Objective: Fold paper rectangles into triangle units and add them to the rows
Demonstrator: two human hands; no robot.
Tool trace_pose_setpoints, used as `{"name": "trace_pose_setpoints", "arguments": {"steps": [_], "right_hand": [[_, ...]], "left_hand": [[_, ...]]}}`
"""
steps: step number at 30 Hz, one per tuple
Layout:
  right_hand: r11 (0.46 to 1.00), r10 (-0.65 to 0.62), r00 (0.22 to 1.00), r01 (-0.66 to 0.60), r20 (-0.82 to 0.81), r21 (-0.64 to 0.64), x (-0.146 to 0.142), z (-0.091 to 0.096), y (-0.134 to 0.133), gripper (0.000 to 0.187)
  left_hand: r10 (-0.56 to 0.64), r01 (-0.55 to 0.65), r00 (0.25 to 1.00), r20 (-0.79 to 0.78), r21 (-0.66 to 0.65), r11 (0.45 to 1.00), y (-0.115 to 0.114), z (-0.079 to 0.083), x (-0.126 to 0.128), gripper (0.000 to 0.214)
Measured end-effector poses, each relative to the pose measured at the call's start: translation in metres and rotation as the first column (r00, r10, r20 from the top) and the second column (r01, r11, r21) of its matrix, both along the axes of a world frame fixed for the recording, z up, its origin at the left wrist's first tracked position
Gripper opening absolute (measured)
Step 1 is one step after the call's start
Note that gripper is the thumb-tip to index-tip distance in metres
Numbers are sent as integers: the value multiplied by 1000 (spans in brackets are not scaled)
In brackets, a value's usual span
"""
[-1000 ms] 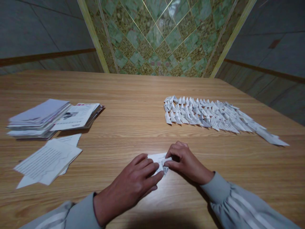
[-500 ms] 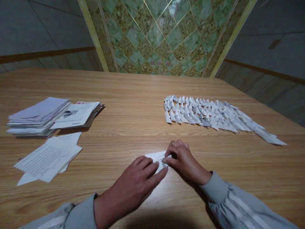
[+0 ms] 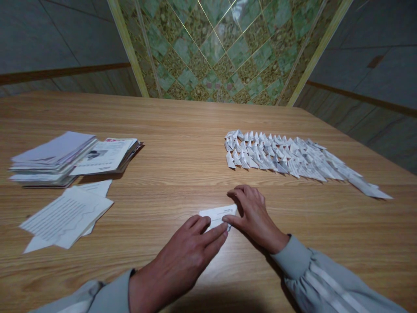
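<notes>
A small white slip of printed paper (image 3: 215, 214) lies flat on the wooden table (image 3: 182, 169) in front of me. My left hand (image 3: 182, 258) rests palm down, fingers stretched out, with the fingertips pressing on the slip's near edge. My right hand (image 3: 252, 213) lies over the slip's right end, fingers curved and pressing it down, thumb meeting my left fingertips. The paper's right part is hidden under my right hand.
Rows of several small folded white paper pieces (image 3: 280, 156) lie at the right rear. A stack of magazines and papers (image 3: 70, 158) sits at the left, with loose printed sheets (image 3: 67, 215) in front of it. A tiled wall panel stands behind the table.
My right hand has gone from a pinch on the paper to a flatter press over it. The slip now lies flatter on the table. My left hand shifted slightly toward me.
</notes>
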State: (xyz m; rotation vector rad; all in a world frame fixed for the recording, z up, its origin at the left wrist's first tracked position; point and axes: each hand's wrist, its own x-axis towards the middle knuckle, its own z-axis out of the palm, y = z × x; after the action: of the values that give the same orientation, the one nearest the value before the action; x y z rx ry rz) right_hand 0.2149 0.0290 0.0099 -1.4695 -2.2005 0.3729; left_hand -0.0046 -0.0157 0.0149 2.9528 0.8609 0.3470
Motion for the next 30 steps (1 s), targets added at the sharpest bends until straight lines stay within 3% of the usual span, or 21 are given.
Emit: {"name": "trace_pose_setpoints", "arguments": {"steps": [9, 16, 18, 20, 23, 30], "right_hand": [[992, -80, 990, 67, 116, 109, 15, -12, 4, 56], [981, -33, 998, 23, 47, 194, 9, 6, -6, 32], [984, 30, 999, -33, 15, 176, 1, 10, -11, 32], [989, 69, 997, -74, 41, 130, -4, 10, -14, 45], [992, 25, 995, -37, 99, 122, -2, 5, -12, 51], [994, 1, 987, -18, 163, 105, 13, 7, -3, 28]], "left_hand": [[22, -23, 999, 37, 9, 1000, 4, -1, -2, 36], [1, 2, 999, 42, -91, 996, 3, 5, -5, 64], [3, 2, 999, 53, -106, 994, 3, 5, -6, 65], [4, 4, 997, 71, -106, 994, 3, 3, -6, 66], [-6, 13, 996, 84, -78, 997, 4, 2, -6, 69], [-19, 24, 997, 73, -62, 998, 3, 2, -7, 82]]}}
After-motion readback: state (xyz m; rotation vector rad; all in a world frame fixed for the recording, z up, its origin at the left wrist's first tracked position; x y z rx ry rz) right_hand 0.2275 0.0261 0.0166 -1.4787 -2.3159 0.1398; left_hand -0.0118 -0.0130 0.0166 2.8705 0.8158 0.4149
